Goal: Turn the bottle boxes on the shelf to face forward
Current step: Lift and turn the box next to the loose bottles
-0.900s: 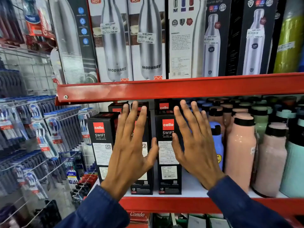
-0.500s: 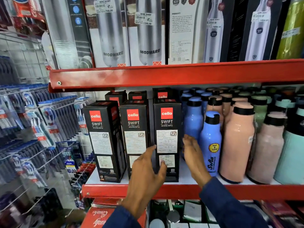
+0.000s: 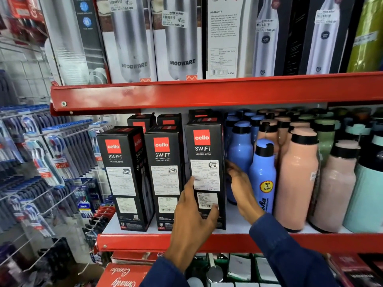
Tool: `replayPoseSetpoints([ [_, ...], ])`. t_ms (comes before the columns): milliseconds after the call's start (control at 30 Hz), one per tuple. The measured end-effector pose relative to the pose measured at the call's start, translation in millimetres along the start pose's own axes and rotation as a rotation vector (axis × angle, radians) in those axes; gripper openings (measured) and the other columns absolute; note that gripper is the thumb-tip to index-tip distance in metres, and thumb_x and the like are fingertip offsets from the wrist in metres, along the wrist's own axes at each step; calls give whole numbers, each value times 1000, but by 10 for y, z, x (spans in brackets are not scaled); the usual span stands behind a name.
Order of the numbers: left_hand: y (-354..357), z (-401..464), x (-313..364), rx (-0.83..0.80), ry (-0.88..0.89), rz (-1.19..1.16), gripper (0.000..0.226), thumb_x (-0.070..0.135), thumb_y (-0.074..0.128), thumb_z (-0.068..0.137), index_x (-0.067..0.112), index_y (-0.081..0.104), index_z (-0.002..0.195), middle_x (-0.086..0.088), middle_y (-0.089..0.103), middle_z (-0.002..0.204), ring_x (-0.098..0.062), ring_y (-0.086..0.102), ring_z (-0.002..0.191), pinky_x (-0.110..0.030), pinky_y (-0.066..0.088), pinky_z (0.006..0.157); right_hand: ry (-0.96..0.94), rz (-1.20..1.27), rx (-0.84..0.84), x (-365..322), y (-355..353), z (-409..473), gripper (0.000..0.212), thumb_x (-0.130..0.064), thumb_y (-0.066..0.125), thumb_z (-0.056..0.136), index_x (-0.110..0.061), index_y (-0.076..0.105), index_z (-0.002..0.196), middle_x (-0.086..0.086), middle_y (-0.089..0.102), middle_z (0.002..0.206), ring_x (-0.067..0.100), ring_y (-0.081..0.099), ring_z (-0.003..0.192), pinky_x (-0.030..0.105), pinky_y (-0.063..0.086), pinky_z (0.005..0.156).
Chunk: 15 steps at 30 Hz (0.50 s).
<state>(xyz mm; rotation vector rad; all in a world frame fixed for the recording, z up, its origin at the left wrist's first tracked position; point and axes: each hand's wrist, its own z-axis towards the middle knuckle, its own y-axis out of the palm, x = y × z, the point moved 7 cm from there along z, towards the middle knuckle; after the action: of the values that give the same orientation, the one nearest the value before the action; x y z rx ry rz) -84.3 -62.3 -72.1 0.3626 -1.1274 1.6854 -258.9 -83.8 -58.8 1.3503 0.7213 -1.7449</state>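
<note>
From my feed I see three black cello boxes in the front row of the middle shelf (image 3: 207,241). The right box (image 3: 204,158) is the one being handled; it stands upright at the front edge, label panel toward me. My left hand (image 3: 192,222) is spread against its lower front, thumb on the printed sticker and fingers along its left edge, pressing rather than wrapped round it. My right hand (image 3: 241,189) reaches in on the box's right side, between it and the small blue bottle (image 3: 263,175); the fingers look extended, but the tips are blurred and I cannot tell if they touch the box. The middle box (image 3: 164,172) and left box (image 3: 124,175) stand untouched, the left one angled so a side panel shows. All three are closed, so their contents are hidden. More black boxes (image 3: 169,120) stand behind. Peach bottles (image 3: 297,179) fill the shelf's right side
</note>
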Motion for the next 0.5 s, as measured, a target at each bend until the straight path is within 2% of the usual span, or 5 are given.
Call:
replayPoseSetpoints([
  [100,-37,4,25,38,18,-46,93,48,73,82,30,18,155,5,46,153,-14,50,135,-37,47,111,-77,68,43,-87,-135,-102,40,0,38,97,-14,63,125,5,66,130,20,59,123,42,40,112],
  [333,-143,99,23,110,62,-118,102,61,77,74,33,22,155,12,44,156,-8,46,140,-41,47,111,-235,25,-14,-217,-296,-417,29,-9,60,93,-21,68,118,0,75,112,14,70,104,33,52,95],
  [400,-176,135,36,109,73,-139,91,54,75,80,32,27,155,20,52,148,-1,52,134,-30,48,109,-263,5,-44,-244,-286,-463,33,-9,64,90,-23,67,120,-3,75,110,9,70,99,27,53,91],
  [467,-194,170,57,82,84,-158,79,46,70,86,34,32,154,43,58,126,13,57,120,-10,46,99,-301,-24,-55,-256,-280,-498,39,-6,67,88,-26,65,121,-12,75,107,2,69,95,17,52,85],
  [500,-190,190,64,60,91,-157,75,46,67,87,34,34,153,47,58,117,18,59,112,-7,47,94,-315,-37,-63,-255,-276,-512,42,-5,68,87,-28,64,123,-17,74,109,-1,68,97,13,50,84],
])
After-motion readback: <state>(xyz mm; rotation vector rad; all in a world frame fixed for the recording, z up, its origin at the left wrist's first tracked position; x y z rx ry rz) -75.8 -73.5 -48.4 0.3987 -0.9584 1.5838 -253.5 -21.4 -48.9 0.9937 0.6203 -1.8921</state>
